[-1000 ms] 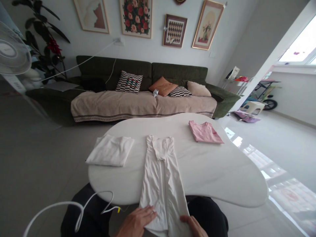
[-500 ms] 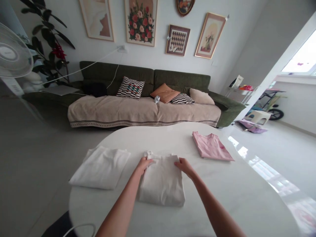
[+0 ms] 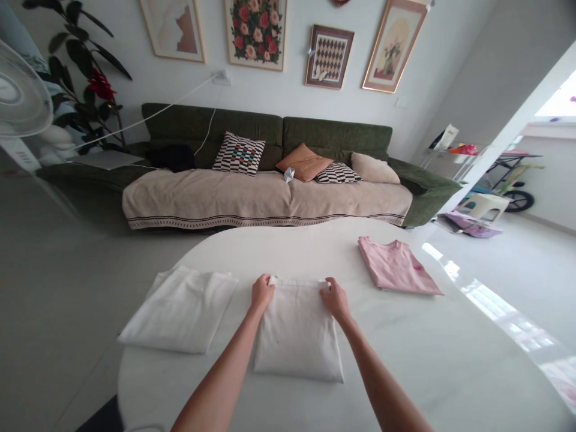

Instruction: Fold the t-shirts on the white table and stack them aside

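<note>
Gripping the folded white garment point(image 3: 297, 336) at its two far corners, both hands are at work over the white table point(image 3: 450, 354). Left hand point(image 3: 262, 292): fingers closed on the far left corner. Right hand point(image 3: 335, 299): thumb and bent fingers pinching at the far right corner; the exact hold under the cloth is hidden from me. Both forearms reach in from the near side of the table, one along each side of the garment.

Garment position: on the tabletop, near the person, lying flat as a rough rectangle with its near edge almost straight.

To its left, well clear of the left hand, lies a second folded white cloth point(image 3: 184, 309), one corner jutting past the table's left edge. Toward the far right, apart from the right hand: a pink top point(image 3: 400, 267), folded, neckline facing the sofa.

Beyond the table: dark green sofa point(image 3: 189, 132), its seat under a beige cover point(image 3: 265, 201) with dark stripes along the hem. Noted on it: an orange-brown cushion point(image 3: 306, 163) between two black-and-white patterned ones. Electric fan point(image 3: 24, 93) at far left.
</note>
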Demonstrator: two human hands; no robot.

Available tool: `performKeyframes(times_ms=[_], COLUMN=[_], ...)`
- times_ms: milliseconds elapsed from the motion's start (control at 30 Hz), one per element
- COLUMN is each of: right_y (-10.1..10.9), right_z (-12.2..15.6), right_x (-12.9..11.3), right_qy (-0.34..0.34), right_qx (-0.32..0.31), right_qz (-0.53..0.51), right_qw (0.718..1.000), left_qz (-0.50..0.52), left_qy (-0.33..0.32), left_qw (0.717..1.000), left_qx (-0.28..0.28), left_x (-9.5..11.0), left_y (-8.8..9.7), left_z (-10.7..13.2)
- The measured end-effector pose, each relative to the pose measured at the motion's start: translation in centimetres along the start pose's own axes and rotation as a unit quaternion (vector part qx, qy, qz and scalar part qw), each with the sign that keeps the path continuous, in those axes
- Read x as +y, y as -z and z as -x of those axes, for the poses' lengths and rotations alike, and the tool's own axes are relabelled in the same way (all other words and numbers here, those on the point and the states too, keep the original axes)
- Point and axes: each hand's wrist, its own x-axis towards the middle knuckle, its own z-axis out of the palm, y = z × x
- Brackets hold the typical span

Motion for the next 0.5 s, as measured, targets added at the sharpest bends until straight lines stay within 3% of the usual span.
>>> performKeyframes(times_ms=[100, 200, 333, 500], right_y=[-1.6, -3.5, -4.9, -4.1], right_z=[1.5, 3.5, 4.8, 3.2], right_x=[-0.2, 0.0, 0.2, 0.6], right_qy=[0.086, 0.187, 0.163, 0.107], right_qx=[0.03, -0.02, -0.055, -0.122], right_qz=[0.094, 0.224, 0.312, 0.338], right_qw=[0.991, 0.956, 0.934, 0.927], left_qz=[-0.102, -0.251, -0.341, -0.387], left_qy=[-0.144, -0.306, -0.317, -0.286], left_qw=[0.983, 0.918, 0.885, 0.876], left_qx=[0.051, 0.004, 0.009, 0.022], left_x=[-0.5, -2.0, -3.7, -4.2], left_y=[-1.6, -3.3, -4.4, -3.8], left_z=[2.1, 3.9, 4.4, 2.9])
